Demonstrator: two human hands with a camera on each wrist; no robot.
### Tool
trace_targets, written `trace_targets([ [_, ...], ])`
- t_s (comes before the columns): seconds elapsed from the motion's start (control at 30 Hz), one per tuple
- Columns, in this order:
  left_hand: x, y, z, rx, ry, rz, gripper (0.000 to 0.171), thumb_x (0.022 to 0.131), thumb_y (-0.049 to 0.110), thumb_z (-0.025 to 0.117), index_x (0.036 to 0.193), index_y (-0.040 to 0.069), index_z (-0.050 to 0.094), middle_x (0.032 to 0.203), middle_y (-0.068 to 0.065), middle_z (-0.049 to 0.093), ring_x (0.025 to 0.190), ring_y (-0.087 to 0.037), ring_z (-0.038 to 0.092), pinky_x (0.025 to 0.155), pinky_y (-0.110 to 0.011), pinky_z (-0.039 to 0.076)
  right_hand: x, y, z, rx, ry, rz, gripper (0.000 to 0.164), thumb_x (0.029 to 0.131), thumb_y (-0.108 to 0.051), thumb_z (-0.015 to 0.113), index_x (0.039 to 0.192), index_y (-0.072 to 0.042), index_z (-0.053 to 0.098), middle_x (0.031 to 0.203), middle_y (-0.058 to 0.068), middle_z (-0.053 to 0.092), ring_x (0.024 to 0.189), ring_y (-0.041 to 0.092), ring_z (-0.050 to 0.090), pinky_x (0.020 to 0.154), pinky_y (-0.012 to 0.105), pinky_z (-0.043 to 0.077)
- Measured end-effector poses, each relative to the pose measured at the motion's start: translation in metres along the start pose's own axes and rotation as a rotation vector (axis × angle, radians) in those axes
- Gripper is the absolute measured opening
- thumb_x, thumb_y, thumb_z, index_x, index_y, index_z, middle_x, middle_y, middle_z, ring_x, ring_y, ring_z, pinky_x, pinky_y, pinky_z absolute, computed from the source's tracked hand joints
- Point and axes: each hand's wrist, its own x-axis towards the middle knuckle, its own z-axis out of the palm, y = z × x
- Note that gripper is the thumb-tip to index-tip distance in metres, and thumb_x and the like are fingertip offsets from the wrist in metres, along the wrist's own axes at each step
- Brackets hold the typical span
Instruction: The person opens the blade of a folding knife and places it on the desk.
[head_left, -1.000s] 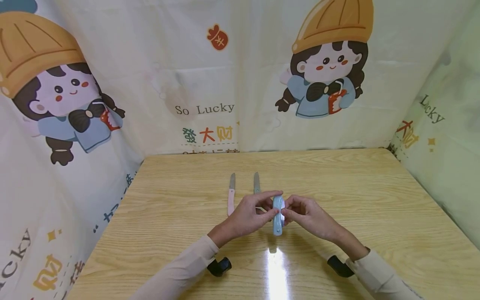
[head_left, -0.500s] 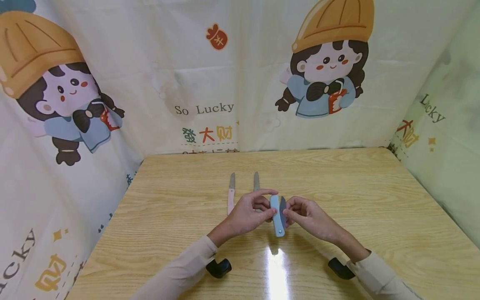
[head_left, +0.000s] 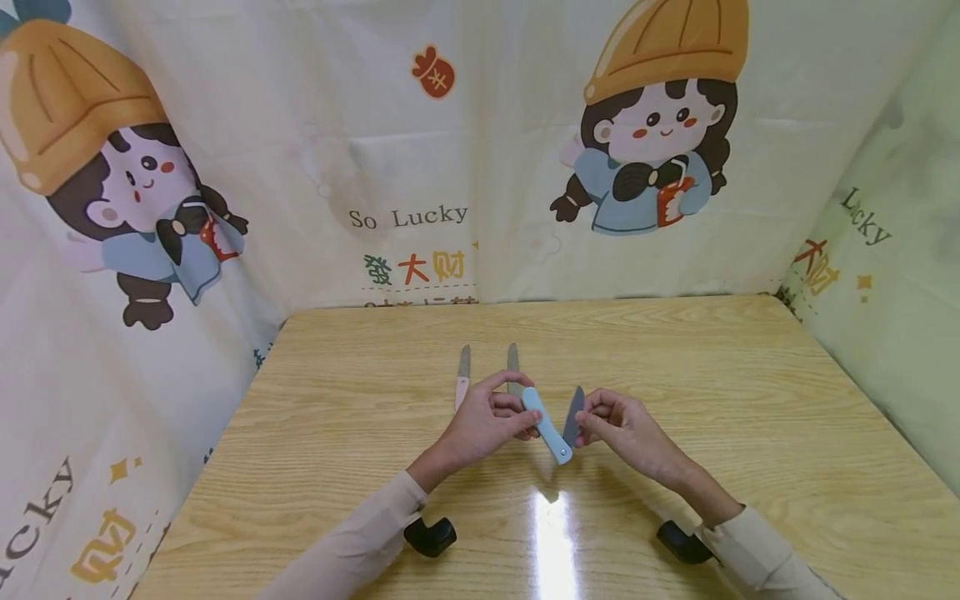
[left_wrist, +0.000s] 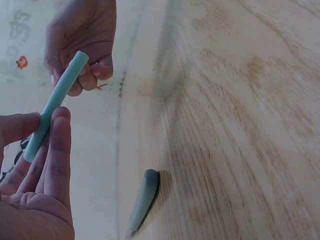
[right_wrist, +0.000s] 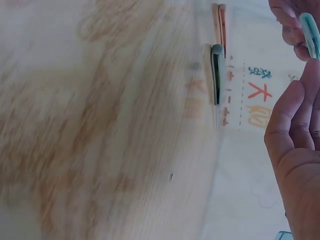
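A folding knife with a light blue handle [head_left: 549,429] is held above the table, partly unfolded. My left hand [head_left: 483,429] pinches the handle between thumb and fingers. Between the thumb and fingers of my right hand [head_left: 630,433] is the grey blade [head_left: 572,417], angled away from the handle in a V. In the left wrist view the handle [left_wrist: 59,100] hides the blade. Behind my left hand, a pink-handled knife [head_left: 463,383] and a green-handled knife [head_left: 513,358] lie unfolded on the table, partly covered by that hand.
The wooden table [head_left: 345,400] has a strip of glare near its front. Printed cloth [head_left: 525,167] hangs at the back and both sides. Black wrist devices show under the left sleeve [head_left: 430,537] and the right sleeve [head_left: 684,542].
The blade has swung out of the blue handle, from lying close beside it to a wide angle. My left hand tilted the handle's top leftward, while the right hand shifted slightly right with the blade.
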Motion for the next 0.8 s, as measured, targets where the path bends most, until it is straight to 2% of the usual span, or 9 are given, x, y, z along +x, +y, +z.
trace_targets([
  [0.1, -0.002, 0.000, -0.002, 0.149, -0.010, 0.049, 0.037, 0.095, 0.001, 0.071, 0.129, 0.004, 0.056, 0.098, -0.011, 0.072, 0.089, -0.030, 0.072, 0.075, -0.041, 0.060, 0.001, -0.002, 0.000, -0.005, 0.022, 0.007, 0.019, 0.105, -0.007, 0.057, 0.101, 0.011, 0.055, 0.093, 0.019, 0.064, 0.080, 0.024, 0.069, 0.079, 0.042, 0.058],
  [0.17, -0.004, 0.001, -0.004, 0.381, -0.037, 0.140, 0.042, 0.095, 0.010, 0.074, 0.133, 0.008, 0.057, 0.116, -0.004, 0.069, 0.105, -0.022, 0.067, 0.082, -0.036, 0.057, 0.003, -0.003, 0.000, -0.010, 0.022, 0.019, 0.020, 0.105, -0.008, 0.057, 0.102, 0.011, 0.055, 0.093, 0.020, 0.064, 0.080, 0.024, 0.069, 0.079, 0.044, 0.058],
  [0.23, -0.005, 0.003, -0.006, 0.699, -0.076, 0.294, 0.046, 0.095, 0.019, 0.076, 0.137, 0.012, 0.059, 0.135, -0.001, 0.060, 0.122, -0.018, 0.057, 0.093, -0.034, 0.052, 0.004, -0.004, -0.001, -0.015, 0.016, 0.025, 0.021, 0.105, -0.009, 0.056, 0.103, 0.012, 0.055, 0.094, 0.021, 0.064, 0.081, 0.024, 0.069, 0.080, 0.045, 0.058],
  [0.33, -0.005, 0.006, -0.009, 1.165, -0.117, 0.591, 0.048, 0.092, 0.026, 0.079, 0.136, 0.013, 0.065, 0.148, -0.002, 0.051, 0.136, -0.021, 0.046, 0.105, -0.037, 0.044, 0.006, -0.005, -0.002, 0.006, 0.003, 0.028, 0.021, 0.106, -0.008, 0.055, 0.105, 0.013, 0.053, 0.095, 0.022, 0.063, 0.082, 0.022, 0.069, 0.081, 0.042, 0.058],
  [0.4, -0.003, 0.007, -0.009, 1.365, -0.123, 0.743, 0.040, 0.091, 0.025, 0.080, 0.129, 0.016, 0.071, 0.144, -0.003, 0.056, 0.136, -0.025, 0.047, 0.105, -0.038, 0.044, 0.006, -0.005, -0.003, 0.028, -0.005, 0.033, 0.022, 0.106, -0.008, 0.054, 0.107, 0.014, 0.052, 0.095, 0.024, 0.063, 0.082, 0.022, 0.069, 0.082, 0.039, 0.058],
  [0.43, -0.002, 0.007, -0.009, 1.430, -0.124, 0.790, 0.037, 0.090, 0.024, 0.081, 0.126, 0.017, 0.073, 0.139, -0.003, 0.059, 0.134, -0.026, 0.049, 0.105, -0.038, 0.044, 0.007, -0.005, -0.003, 0.041, -0.007, 0.040, 0.023, 0.106, -0.009, 0.054, 0.107, 0.014, 0.051, 0.096, 0.024, 0.063, 0.083, 0.022, 0.069, 0.082, 0.039, 0.058],
  [0.53, 0.000, 0.006, -0.009, 1.507, -0.130, 0.834, 0.032, 0.089, 0.016, 0.081, 0.120, 0.019, 0.075, 0.128, -0.001, 0.065, 0.128, -0.026, 0.054, 0.104, -0.034, 0.045, 0.006, -0.005, -0.004, 0.061, -0.008, 0.074, 0.027, 0.107, -0.012, 0.054, 0.111, 0.015, 0.051, 0.098, 0.022, 0.064, 0.085, 0.022, 0.069, 0.084, 0.038, 0.057],
  [0.67, 0.001, 0.005, -0.008, 1.498, -0.150, 0.843, 0.034, 0.088, 0.007, 0.080, 0.118, 0.020, 0.075, 0.124, -0.003, 0.067, 0.125, -0.027, 0.057, 0.104, -0.031, 0.044, 0.008, -0.004, -0.004, 0.076, 0.017, 0.137, 0.039, 0.108, -0.018, 0.053, 0.120, 0.018, 0.049, 0.100, 0.018, 0.065, 0.084, 0.022, 0.068, 0.083, 0.037, 0.057],
  [0.8, 0.001, 0.006, -0.006, 1.508, -0.175, 0.832, 0.036, 0.088, 0.005, 0.079, 0.120, 0.021, 0.074, 0.125, -0.003, 0.065, 0.127, -0.026, 0.054, 0.103, -0.030, 0.045, 0.010, -0.003, -0.004, 0.075, 0.053, 0.150, 0.039, 0.109, -0.023, 0.052, 0.114, 0.016, 0.054, 0.094, 0.016, 0.065, 0.079, 0.021, 0.068, 0.079, 0.036, 0.058],
])
